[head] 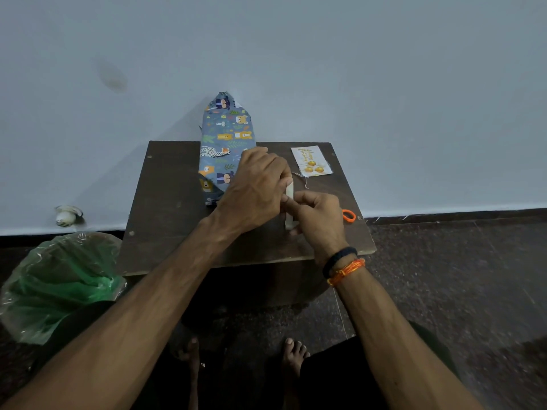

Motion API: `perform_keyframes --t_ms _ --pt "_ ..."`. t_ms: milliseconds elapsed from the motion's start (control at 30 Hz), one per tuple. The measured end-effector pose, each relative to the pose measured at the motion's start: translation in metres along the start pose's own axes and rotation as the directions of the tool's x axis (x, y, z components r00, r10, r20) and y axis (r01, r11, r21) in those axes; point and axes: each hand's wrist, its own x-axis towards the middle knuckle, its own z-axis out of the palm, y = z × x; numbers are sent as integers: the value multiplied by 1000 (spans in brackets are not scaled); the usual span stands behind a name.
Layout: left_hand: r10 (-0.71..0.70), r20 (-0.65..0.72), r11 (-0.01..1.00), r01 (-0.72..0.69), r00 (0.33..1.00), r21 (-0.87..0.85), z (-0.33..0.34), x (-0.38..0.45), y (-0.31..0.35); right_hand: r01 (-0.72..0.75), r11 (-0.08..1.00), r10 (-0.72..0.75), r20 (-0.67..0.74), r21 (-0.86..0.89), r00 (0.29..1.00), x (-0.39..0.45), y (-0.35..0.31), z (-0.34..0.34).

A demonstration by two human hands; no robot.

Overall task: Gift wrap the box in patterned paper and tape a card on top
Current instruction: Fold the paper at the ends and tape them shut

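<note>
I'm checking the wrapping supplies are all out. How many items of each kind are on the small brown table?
Wrapped box: 1
Birthday card: 1
Tape roll, held by both hands: 1
Orange-handled scissors, mostly hidden: 1
Total: 4

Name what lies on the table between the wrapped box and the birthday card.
In the head view, the left hand fills most of that stretch between wrapped box and card; a thin thread lies near the card.

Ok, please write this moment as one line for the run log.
both hands pull tape strip | wrapped box on table | card lies apart, untaped
</note>
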Motion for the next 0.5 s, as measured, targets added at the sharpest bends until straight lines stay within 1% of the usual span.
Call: perform_keyframes --t_ms 167,300,400,433,500 --pt "-94 6 984 93 996 -151 -3 8 2 -14 998 15 -26 55 1000 3 -1 -1" --pt "-112 38 978 117 993 -175 -5 13 6 -31 997 34 -35 70 999 5 -1 -1" --pt "-191 -16 926 175 981 -335 -18 24 8 -66 992 71 -45 112 996 7 0 2" --pt "-214 -31 912 188 976 -364 -23 29 7 -78 987 86 -53 140 995 7 1 2" --pt "-260 6 888 242 966 -391 -27 34 0 -90 979 101 -53 181 994 6 3 2"
